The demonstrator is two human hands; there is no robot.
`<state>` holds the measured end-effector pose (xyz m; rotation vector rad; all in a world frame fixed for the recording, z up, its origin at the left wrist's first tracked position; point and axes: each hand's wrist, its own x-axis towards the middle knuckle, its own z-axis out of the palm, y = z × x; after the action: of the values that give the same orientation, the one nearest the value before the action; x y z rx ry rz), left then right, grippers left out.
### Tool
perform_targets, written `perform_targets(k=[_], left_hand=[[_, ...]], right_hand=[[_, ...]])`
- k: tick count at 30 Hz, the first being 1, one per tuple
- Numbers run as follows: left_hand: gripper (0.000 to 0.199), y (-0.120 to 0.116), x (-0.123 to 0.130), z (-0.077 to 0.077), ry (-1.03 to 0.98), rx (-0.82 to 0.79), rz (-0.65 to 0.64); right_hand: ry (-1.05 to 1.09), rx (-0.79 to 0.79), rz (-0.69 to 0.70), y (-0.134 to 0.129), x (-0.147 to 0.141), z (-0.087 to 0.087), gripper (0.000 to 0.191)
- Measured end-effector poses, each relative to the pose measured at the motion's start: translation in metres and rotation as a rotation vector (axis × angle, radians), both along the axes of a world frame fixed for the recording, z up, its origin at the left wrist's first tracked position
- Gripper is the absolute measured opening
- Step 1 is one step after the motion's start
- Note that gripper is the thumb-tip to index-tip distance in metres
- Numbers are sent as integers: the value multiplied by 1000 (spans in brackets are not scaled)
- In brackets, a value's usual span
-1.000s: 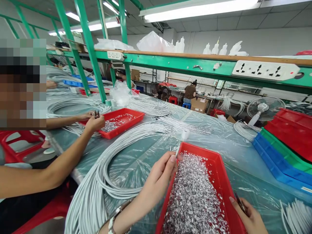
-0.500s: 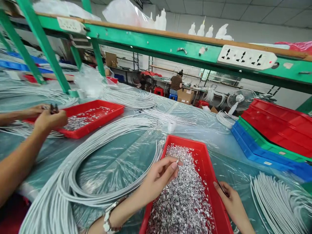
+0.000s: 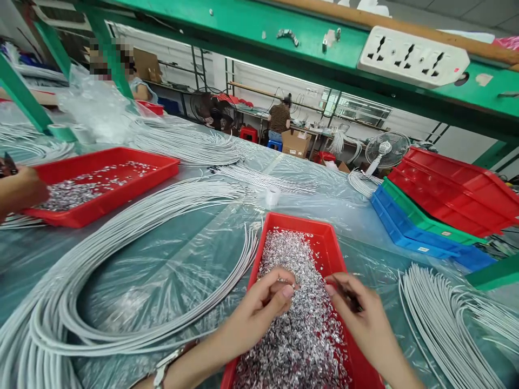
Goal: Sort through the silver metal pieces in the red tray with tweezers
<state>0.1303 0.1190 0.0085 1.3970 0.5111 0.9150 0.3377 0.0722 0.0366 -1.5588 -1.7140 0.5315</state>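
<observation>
Small shiny metal pieces (image 3: pixel 300 324) fill much of a long red tray (image 3: pixel 338 248) in front of me. Over its left part is my left hand (image 3: pixel 270 302), thumb and index finger pinched on something too small to make out. My right hand (image 3: pixel 357 308) is over the tray's right side, fingers curled round a dark, thin tool (image 3: pixel 353 300) that is mostly hidden. A gap separates the two hands. A large coil of white cables (image 3: pixel 101 237) lies left of the tray, and another white cable bundle (image 3: pixel 441 319) lies to its right.
At the left edge, another person's hand (image 3: pixel 24 189) is beside a second red tray (image 3: pixel 117 186) of metal pieces. Stacked red, green and blue bins (image 3: pixel 450 189) stand at right. A white roll (image 3: pixel 272 196) sits behind my tray. A green shelf beam (image 3: pixel 243 32) crosses above.
My right hand has moved left from the tray's rim to over the metal pieces, nearer my left hand. The view has shifted, and the other person's hands are now mostly out of frame.
</observation>
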Motion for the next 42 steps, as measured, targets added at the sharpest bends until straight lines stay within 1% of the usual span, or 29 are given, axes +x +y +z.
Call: perform_targets(k=[3, 5, 7, 10, 15, 18, 23, 25, 26, 28, 31, 33, 35, 38, 42], left_hand=[[24, -1, -1, 1, 13, 4, -6], [23, -2, -2, 1, 31, 11, -11], [22, -3, -3, 1, 55, 19, -20], [23, -5, -5, 0, 92, 32, -41], [29, -7, -7, 1, 173, 70, -70], [31, -8, -8, 1, 218, 92, -72], [28, -9, -12, 1, 289, 125, -58], [23, -10, -13, 0, 310, 145, -20], [21, -10, -14, 1, 316, 142, -13], [20, -12, -14, 2, 302, 97, -40], [16, -13, -13, 4, 209, -30, -124], [14, -13, -12, 5, 166, -61, -137], [16, -13, -12, 5, 167, -39, -127], [18, -12, -13, 2, 200, 46, -67], [24, -13, -12, -3, 228, 187, 34]], right_hand=[[57, -3, 131, 6, -24, 5, 16], [107, 2, 178, 8, -33, 4, 12], [140, 14, 193, 8, -37, 2, 8], [186, 38, 210, 8, -39, -1, 5], [247, 107, 249, 8, -39, -6, 16], [261, 121, 267, 7, -38, -8, 16], [286, 122, 344, 7, -38, -10, 23], [279, 112, 336, 7, -38, -10, 18], [279, 108, 329, 6, -38, -11, 14], [290, 93, 334, 6, -37, -10, 13], [313, 29, 383, 5, -35, -7, 23], [314, -7, 404, 5, -33, -5, 27], [301, -4, 398, 5, -33, -2, 22], [293, 12, 371, 6, -35, 0, 11], [367, -36, 363, 7, -38, 1, 11]])
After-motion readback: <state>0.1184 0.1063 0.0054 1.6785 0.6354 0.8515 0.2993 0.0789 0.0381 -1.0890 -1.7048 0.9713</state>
